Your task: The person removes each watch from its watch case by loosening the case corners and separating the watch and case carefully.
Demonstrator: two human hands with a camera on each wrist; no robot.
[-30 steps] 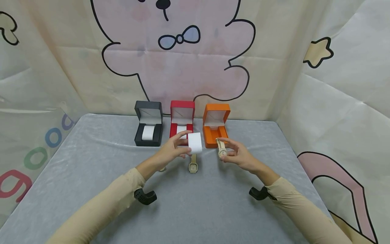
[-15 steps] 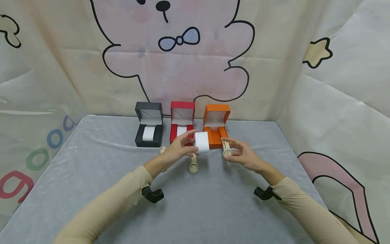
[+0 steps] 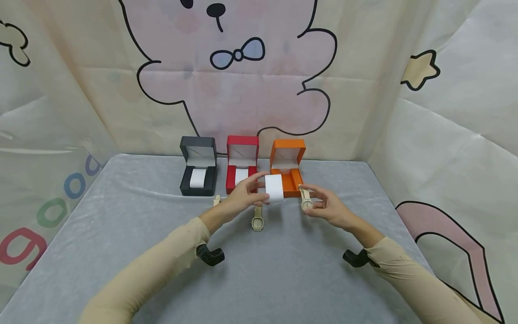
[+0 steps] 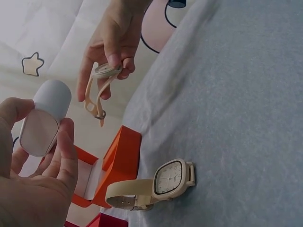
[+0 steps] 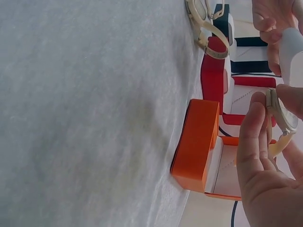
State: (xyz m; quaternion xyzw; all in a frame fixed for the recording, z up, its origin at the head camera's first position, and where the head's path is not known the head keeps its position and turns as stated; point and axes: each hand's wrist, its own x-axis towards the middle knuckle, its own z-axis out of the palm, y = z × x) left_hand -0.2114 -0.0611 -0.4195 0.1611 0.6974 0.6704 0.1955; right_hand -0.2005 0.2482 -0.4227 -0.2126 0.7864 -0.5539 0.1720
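Note:
Between thumb and fingers, my left hand [image 3: 242, 198] holds a white watch pillow [image 3: 274, 187] above the table, in front of the orange watch box [image 3: 291, 181]. That box stands with its lid up and no pillow in it. My right hand [image 3: 328, 208] pinches a cream wristwatch [image 3: 306, 200] just right of the box's front; in the left wrist view the watch's strap [image 4: 90, 97] hangs down in a loop. Under my left hand a square-faced wristwatch [image 3: 257, 221] lies on the table. Another cream watch [image 3: 216, 200] is mostly hidden behind my left forearm.
A black watch box [image 3: 187, 181] and a red watch box [image 3: 230, 175] stand with lids up, left of the orange one, each with a white pillow inside. The boxes line the back of the grey cloth-covered table [image 3: 275, 279], before a printed curtain.
Both hands have moved a little to the right, the left one carrying the watch pillow and the right one the wristwatch. More of the partly hidden watch shows now.

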